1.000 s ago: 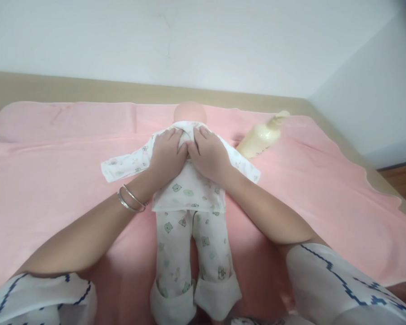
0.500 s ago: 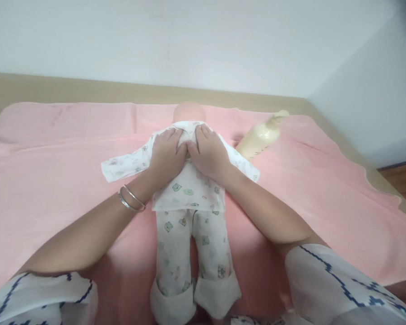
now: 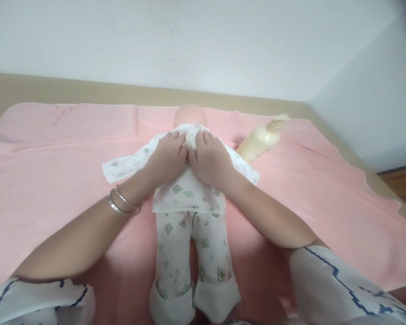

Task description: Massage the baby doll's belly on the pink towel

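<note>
A baby doll (image 3: 190,113) lies on its back on a pink blanket (image 3: 54,158), head away from me, dressed in a white printed top (image 3: 186,192) and matching trousers (image 3: 192,253). My left hand (image 3: 165,158) rests flat on the doll's chest, fingers together and stretched toward the collar; two silver bangles circle its wrist. My right hand (image 3: 211,158) lies flat beside it, thumbs touching at the middle of the top. Neither hand grips anything that shows.
A cream pump bottle (image 3: 260,141) lies on the blanket right of the doll. The blanket covers a beige bed against a white wall. A strip of wooden floor (image 3: 404,178) shows at far right.
Both hands have slid slightly toward the doll's collar and the view has shifted a little; otherwise the doll and bottle stay put.
</note>
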Tool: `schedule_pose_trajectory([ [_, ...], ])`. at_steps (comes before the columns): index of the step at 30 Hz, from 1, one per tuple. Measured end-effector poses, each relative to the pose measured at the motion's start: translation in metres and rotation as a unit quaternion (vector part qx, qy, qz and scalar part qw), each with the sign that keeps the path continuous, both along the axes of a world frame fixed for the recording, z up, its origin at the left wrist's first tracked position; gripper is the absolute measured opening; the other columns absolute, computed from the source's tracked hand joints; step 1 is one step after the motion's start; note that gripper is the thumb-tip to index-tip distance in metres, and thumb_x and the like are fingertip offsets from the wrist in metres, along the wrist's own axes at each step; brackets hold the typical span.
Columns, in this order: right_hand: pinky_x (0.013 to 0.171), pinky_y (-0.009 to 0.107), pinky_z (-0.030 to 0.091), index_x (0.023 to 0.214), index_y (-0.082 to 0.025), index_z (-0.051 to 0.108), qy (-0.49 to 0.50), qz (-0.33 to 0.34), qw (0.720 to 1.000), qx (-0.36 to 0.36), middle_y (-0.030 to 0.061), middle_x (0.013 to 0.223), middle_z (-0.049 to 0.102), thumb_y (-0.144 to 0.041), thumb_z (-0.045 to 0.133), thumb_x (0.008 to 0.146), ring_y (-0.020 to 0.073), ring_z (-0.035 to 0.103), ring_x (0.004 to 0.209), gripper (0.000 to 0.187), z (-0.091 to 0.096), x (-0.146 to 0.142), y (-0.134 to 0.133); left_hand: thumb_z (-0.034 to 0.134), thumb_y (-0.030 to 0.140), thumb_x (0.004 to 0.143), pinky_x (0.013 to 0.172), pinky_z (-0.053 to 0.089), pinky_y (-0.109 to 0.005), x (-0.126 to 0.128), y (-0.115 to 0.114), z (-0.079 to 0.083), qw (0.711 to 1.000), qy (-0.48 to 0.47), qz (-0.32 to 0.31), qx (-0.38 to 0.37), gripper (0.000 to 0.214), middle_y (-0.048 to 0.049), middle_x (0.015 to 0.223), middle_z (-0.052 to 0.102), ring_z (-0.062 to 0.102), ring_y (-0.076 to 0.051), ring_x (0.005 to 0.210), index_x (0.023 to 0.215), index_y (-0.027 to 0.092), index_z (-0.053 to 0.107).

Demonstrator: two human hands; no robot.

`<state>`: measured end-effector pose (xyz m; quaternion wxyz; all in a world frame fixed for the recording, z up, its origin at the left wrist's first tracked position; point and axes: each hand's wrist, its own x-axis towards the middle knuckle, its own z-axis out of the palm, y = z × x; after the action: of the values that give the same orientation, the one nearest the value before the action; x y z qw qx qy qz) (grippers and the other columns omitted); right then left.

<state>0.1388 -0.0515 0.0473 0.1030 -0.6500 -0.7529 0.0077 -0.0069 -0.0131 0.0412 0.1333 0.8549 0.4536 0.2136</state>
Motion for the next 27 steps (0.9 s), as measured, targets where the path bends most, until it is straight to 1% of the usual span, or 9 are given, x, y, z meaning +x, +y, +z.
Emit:
schedule_pose_trajectory([
  [3, 0.126, 0.051, 0.031, 0.154, 0.010, 0.035, -0.048, 0.017, 0.999, 0.006, 0.0327, 0.158, 0.041, -0.032, 0.037, 0.105, 0.0406, 0.040, 0.150, 0.065, 0.005, -0.008, -0.019, 0.035, 0.027, 0.096, 0.093, 0.052, -0.046, -0.002, 0.013, -0.003, 0.999, -0.031, 0.025, -0.025, 0.024, -0.0118, 0.098, 0.065, 0.061, -0.027, 0.095, 0.087, 0.020, 0.056],
  [6, 0.125, 0.050, 0.033, 0.153, 0.009, 0.039, -0.063, 0.026, 0.998, 0.017, 0.0332, 0.157, 0.043, -0.030, 0.037, 0.105, 0.0405, 0.042, 0.150, 0.062, 0.007, -0.013, -0.028, 0.033, 0.030, 0.097, 0.088, 0.053, -0.045, -0.002, 0.016, -0.005, 0.998, -0.035, 0.039, -0.024, 0.027, -0.0110, 0.094, 0.066, 0.061, -0.027, 0.088, 0.087, 0.020, 0.056],
  [9, 0.125, 0.047, 0.034, 0.152, 0.007, 0.041, -0.031, 0.023, 0.999, 0.018, 0.0300, 0.157, 0.045, -0.027, 0.035, 0.105, 0.0368, 0.041, 0.151, 0.058, 0.006, -0.009, -0.019, 0.027, 0.025, 0.098, 0.098, 0.050, -0.053, -0.001, 0.009, -0.009, 0.999, 0.036, 0.021, 0.035, 0.036, -0.0183, 0.104, 0.067, 0.062, -0.033, 0.105, 0.093, 0.015, 0.061],
  [12, 0.127, 0.046, 0.031, 0.153, 0.005, 0.040, 0.013, 0.010, 1.000, -0.003, 0.0266, 0.159, 0.043, -0.024, 0.032, 0.105, 0.0334, 0.038, 0.153, 0.056, 0.004, 0.001, 0.000, 0.023, 0.021, 0.099, 0.114, 0.041, -0.059, 0.002, -0.005, -0.012, 0.992, 0.088, -0.001, 0.088, 0.043, -0.0241, 0.128, 0.062, 0.054, -0.037, 0.128, 0.107, 0.008, 0.064],
  [14, 0.127, 0.047, 0.031, 0.152, 0.004, 0.042, 0.027, 0.014, 0.999, -0.022, 0.0256, 0.159, 0.044, -0.025, 0.031, 0.105, 0.0335, 0.038, 0.153, 0.056, 0.004, 0.008, 0.011, 0.022, 0.023, 0.102, 0.118, 0.038, -0.059, 0.005, -0.014, -0.012, 0.993, 0.080, 0.017, 0.083, 0.047, -0.0247, 0.140, 0.057, 0.049, -0.037, 0.137, 0.125, 0.004, 0.058],
  [16, 0.125, 0.049, 0.033, 0.150, 0.004, 0.044, 0.027, 0.033, 0.999, -0.031, 0.0258, 0.159, 0.045, -0.028, 0.030, 0.106, 0.0345, 0.039, 0.152, 0.055, 0.004, 0.015, 0.019, 0.022, 0.026, 0.103, 0.119, 0.039, -0.058, 0.006, -0.020, -0.010, 0.995, 0.069, 0.036, 0.069, 0.050, -0.0255, 0.141, 0.056, 0.049, -0.036, 0.137, 0.135, 0.002, 0.052],
  [21, 0.126, 0.054, 0.031, 0.155, 0.007, 0.033, -0.012, 0.056, 0.998, -0.032, 0.0292, 0.162, 0.038, -0.032, 0.029, 0.107, 0.0366, 0.035, 0.154, 0.062, 0.002, 0.016, 0.014, 0.025, 0.020, 0.100, 0.116, 0.041, -0.057, 0.002, -0.010, -0.010, 0.996, 0.056, 0.005, 0.068, 0.044, -0.0212, 0.129, 0.063, 0.054, -0.035, 0.130, 0.124, 0.008, 0.059],
  [24, 0.128, 0.051, 0.028, 0.157, 0.010, 0.029, -0.043, 0.040, 0.998, -0.032, 0.0307, 0.163, 0.035, -0.033, 0.029, 0.107, 0.0381, 0.032, 0.155, 0.065, 0.004, 0.005, -0.004, 0.031, 0.027, 0.099, 0.115, 0.042, -0.056, -0.003, 0.005, -0.012, 0.999, 0.022, 0.021, 0.025, 0.039, -0.0198, 0.130, 0.063, 0.054, -0.035, 0.129, 0.118, 0.010, 0.060],
  [27, 0.128, 0.049, 0.029, 0.157, 0.009, 0.031, -0.069, 0.033, 0.997, -0.027, 0.0315, 0.162, 0.036, -0.031, 0.030, 0.107, 0.0395, 0.034, 0.154, 0.063, 0.009, -0.007, -0.023, 0.034, 0.037, 0.099, 0.098, 0.052, -0.049, -0.005, 0.014, -0.008, 0.998, -0.024, 0.047, -0.031, 0.033, -0.0141, 0.110, 0.068, 0.063, -0.030, 0.106, 0.101, 0.017, 0.060],
])
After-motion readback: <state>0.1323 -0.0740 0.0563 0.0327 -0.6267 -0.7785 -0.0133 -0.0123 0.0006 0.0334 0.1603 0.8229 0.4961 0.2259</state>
